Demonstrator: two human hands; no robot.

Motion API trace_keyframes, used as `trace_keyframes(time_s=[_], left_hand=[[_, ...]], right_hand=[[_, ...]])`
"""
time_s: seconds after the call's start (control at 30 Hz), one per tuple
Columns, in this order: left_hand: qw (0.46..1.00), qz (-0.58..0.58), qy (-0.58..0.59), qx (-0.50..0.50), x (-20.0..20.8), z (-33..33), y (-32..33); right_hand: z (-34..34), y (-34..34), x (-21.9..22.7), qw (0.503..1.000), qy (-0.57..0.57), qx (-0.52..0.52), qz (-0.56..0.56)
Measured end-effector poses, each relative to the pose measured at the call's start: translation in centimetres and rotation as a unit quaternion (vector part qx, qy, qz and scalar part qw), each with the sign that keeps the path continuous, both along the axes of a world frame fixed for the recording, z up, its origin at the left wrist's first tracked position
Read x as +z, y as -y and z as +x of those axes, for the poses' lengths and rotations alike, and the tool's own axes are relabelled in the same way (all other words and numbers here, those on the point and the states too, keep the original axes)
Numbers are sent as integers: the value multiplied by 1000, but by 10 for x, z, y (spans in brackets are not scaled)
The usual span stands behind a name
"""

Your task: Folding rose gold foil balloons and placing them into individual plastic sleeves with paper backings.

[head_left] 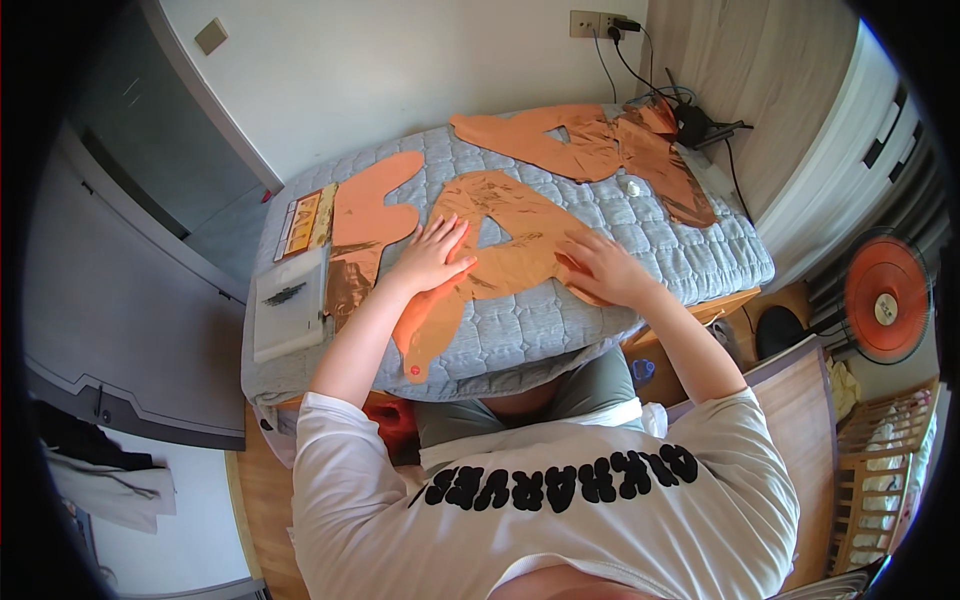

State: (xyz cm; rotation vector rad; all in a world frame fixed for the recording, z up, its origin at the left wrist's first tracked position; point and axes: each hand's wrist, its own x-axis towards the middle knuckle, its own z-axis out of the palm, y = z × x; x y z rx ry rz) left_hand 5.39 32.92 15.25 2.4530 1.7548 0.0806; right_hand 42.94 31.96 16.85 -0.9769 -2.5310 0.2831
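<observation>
A flat, copper-orange foil balloon (512, 225) shaped like a letter A lies on the quilted mattress in front of me. My left hand (436, 258) rests palm down on its left leg, fingers spread. On the right leg lies my right hand (608, 268), fingers stretched out over the foil and pointing inward. A small red mark shows on the balloon's lower left tip. Left of it is another flat foil balloon (372, 205) with rounded lobes, its lower part crinkled. Farther back, a third foil balloon (520, 138) also lies flat, next to more wrinkled foil (665, 165).
Along the mattress's left edge are a printed package (305, 222) and a clear bag (290, 310) with dark thin pieces inside. A small white item (631, 188) sits near the far foil. Black cables (690, 120) crowd the back right corner. A fan (886, 300) stands at right.
</observation>
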Motion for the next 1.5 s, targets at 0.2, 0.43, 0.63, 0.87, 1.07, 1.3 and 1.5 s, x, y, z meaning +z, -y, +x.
trace_keyframes(time_s=[0.2, 0.43, 0.63, 0.87, 1.07, 1.3, 1.5], left_hand=[[998, 58, 29, -18, 6, -25, 1], [890, 342, 247, 173, 31, -70, 111], [782, 393, 309, 371, -28, -70, 192], [806, 375, 237, 392, -35, -70, 189], [813, 378, 213, 388, -37, -65, 197], [819, 387, 185, 382, -36, -66, 195], [820, 385, 197, 375, -39, -70, 196]], right_hand=[[-1, 2, -13, 997, 75, -13, -34], [-16, 28, 35, 999, 12, -39, 5], [-145, 43, 41, 979, -133, 157, -16], [-330, 51, 10, 948, -134, 273, -91], [-375, 67, -12, 974, -28, 221, -50], [-378, 66, -7, 980, 0, 178, -87], [-379, 64, 0, 975, 32, 216, -48]])
